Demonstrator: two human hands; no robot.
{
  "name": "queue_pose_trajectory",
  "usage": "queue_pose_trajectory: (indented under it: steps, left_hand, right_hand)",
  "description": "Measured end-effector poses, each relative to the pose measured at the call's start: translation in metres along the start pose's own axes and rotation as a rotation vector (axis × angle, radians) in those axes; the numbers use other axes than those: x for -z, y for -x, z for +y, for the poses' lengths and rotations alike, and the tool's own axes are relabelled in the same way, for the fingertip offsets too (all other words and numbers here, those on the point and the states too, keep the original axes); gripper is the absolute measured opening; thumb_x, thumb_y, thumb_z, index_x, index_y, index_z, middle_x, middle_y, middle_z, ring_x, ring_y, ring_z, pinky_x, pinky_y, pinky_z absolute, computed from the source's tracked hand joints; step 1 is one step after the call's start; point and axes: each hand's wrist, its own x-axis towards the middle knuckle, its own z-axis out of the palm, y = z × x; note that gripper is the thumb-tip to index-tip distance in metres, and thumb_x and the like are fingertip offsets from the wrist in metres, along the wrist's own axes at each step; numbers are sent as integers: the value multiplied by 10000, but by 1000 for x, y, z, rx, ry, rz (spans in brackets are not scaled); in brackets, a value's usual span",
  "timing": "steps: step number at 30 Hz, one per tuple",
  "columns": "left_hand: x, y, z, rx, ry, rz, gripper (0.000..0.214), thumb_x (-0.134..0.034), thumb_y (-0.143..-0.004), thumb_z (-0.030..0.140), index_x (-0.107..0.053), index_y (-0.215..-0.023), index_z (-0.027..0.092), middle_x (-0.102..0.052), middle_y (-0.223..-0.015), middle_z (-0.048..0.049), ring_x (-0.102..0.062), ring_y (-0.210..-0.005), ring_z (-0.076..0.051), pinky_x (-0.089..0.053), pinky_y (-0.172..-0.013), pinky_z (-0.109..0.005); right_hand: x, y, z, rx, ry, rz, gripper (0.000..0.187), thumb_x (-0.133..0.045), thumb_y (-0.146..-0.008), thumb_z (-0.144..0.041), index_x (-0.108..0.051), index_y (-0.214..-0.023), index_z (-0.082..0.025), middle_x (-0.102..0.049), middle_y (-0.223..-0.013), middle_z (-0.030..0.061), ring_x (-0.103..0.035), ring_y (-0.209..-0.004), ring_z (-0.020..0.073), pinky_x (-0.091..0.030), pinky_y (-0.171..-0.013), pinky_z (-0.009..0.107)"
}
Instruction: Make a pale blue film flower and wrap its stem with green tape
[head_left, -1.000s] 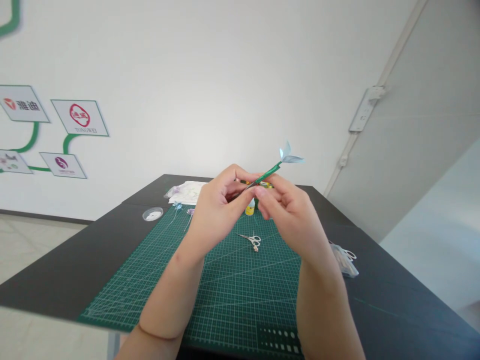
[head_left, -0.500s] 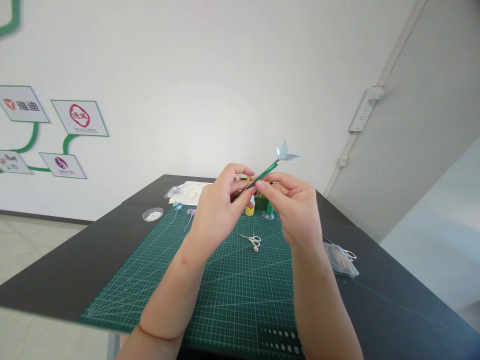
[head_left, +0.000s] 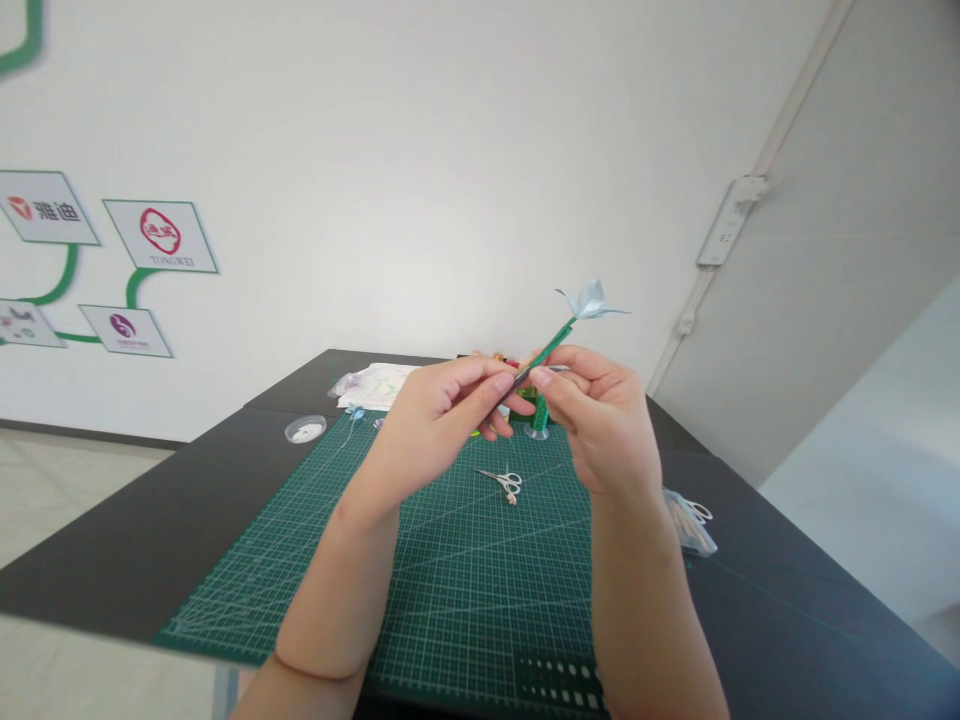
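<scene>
Both hands are raised above a green cutting mat (head_left: pixel 450 580) and pinch one small craft flower. Its green wrapped stem (head_left: pixel 553 345) slants up to the right and ends in pale blue petals (head_left: pixel 591 300). My left hand (head_left: pixel 435 425) pinches the lower end of the stem between thumb and fingers. My right hand (head_left: pixel 604 420) grips the stem just above that, fingers curled round it.
Small scissors (head_left: pixel 506 482) lie on the mat below the hands. A green tape roll (head_left: pixel 537 420) stands behind them. A clear round dish (head_left: pixel 305 430), papers (head_left: pixel 371 385) and small flowers lie at the far left. A clear packet (head_left: pixel 686 520) lies right on the black table (head_left: pixel 150 540).
The flower has turned in my fingers and shifted slightly right, its petals facing differently. My left fingers have slid along the stem and my right hand has closed higher on it.
</scene>
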Motion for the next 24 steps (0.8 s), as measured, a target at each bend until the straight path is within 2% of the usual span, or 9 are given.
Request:
queue_pose_trajectory:
  steps: [3,8,10,12,15,19,21,24]
  left_hand:
    - [1,-1,-1,34,93,-39,300,-505,-1013,354,-726,-1056,155,-775,-855,-78,-693,-632,-116,-576,-578,-199]
    - [1,-3,-3,171,281,-126,437,-369,-1045,484,-685,-1071,183,-742,-762,-69,-654,-552,-120,-546,-525,-223]
    - [0,-3,-3,185,279,-150,432,-374,-1040,510,-663,-976,196,-634,-614,-11,-522,-440,-93,-454,-436,-210]
    - [-1,-2,-2,178,258,-137,396,-408,-1035,495,-615,-858,208,-453,-527,50,-340,-391,-72,-319,-375,-200]
    - [-2,-1,-3,147,250,-103,356,-441,-1032,458,-561,-798,218,-316,-549,71,-242,-422,-76,-231,-378,-205]
    - [-2,0,-3,84,178,-9,341,-442,-1033,464,-575,-832,223,-338,-563,63,-282,-444,-89,-255,-409,-225]
    - [-1,0,-2,23,64,75,340,-429,-1041,448,-586,-842,221,-369,-575,55,-324,-464,-96,-284,-439,-234]
    - [1,0,-2,-50,-277,209,326,-394,-1058,369,-599,-856,216,-430,-591,41,-397,-515,-111,-306,-504,-251]
  right_hand:
    - [1,1,0,11,-9,-7,121,-752,-772,-288,-699,-753,-180,-327,-462,-103,-193,-446,58,-214,-443,225]
    - [1,0,2,20,-19,-14,114,-770,-774,-285,-710,-761,-188,-340,-461,-100,-204,-452,59,-211,-449,227]
    - [0,0,3,24,-3,-22,129,-779,-777,-299,-709,-756,-192,-348,-461,-95,-228,-457,65,-225,-454,231]
    - [0,0,3,35,24,-27,147,-786,-779,-311,-705,-746,-192,-362,-459,-90,-239,-454,67,-233,-451,233]
    - [0,2,3,56,51,-26,154,-780,-795,-329,-716,-766,-192,-357,-451,-96,-208,-428,58,-207,-427,228]
    - [-2,4,1,130,142,1,133,-730,-851,-332,-755,-817,-206,-391,-450,-86,-222,-410,64,-213,-410,233]
    - [-2,7,0,225,262,41,105,-715,-865,-292,-772,-813,-220,-414,-458,-74,-282,-430,79,-278,-436,245]
    - [1,12,-6,364,456,52,125,-698,-881,-247,-794,-801,-240,-474,-492,-50,-364,-479,102,-373,-506,271]
